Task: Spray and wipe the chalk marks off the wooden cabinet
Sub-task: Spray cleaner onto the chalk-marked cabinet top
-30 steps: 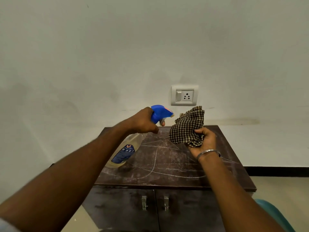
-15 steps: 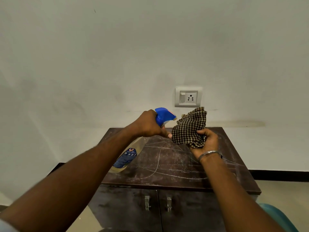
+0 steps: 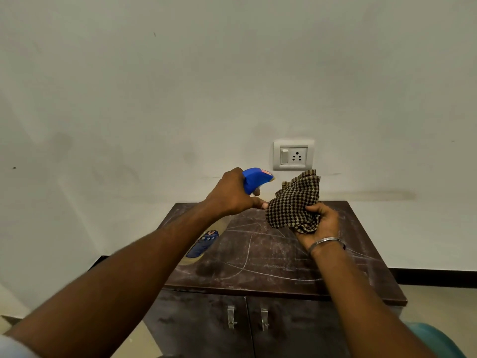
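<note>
Chalk marks [image 3: 247, 257] cross the top of the wooden cabinet [image 3: 271, 259]. Above it, the left hand [image 3: 232, 195] grips a spray bottle [image 3: 255, 179], nozzle aimed at the checked cloth [image 3: 294, 205] bunched in the right hand [image 3: 320, 223], fingers curled round it.

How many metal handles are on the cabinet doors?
2. The left handle is on the left door, the right handle on the right door; none seems hidden.

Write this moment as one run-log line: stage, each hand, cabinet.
stage: pre-wipe | left hand: grips spray bottle aimed at checked cloth | right hand: holds checked cloth | cabinet: chalk marks present
</note>
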